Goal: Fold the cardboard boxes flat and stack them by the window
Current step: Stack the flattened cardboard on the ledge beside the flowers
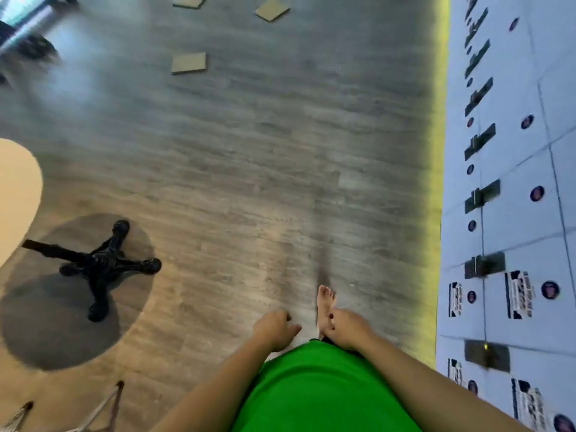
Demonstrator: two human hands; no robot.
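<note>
Three flattened cardboard pieces lie scattered on the wood-look floor, well ahead of the person: one nearest (188, 63), one further off to the right (272, 9), and one cut by the top edge of the view (189, 0). None touches another, so nothing here looks like a stack yet. They seem already folded flat, though they are small and blurred, and I cannot say whether each is a whole box or a panel. Bright glass at the upper left corner (21, 10) may be the window, but that is my guess. The person, in a green top, stands barefoot with one foot (325, 305) forward, both arms hanging in front of the body. The left hand (274, 328) holds nothing, its fingers loosely curled; the right hand (346, 328) is likewise without a load, fingers curled inward, and I can see no cardboard in either. To their left stands a round table (15, 194) on a black cross-shaped base (99, 265); along the right runs a pale wall of lockers (511, 182). By my reckoning the flattening is largely done for what shows, and the gathering and stacking by the window remains.
</note>
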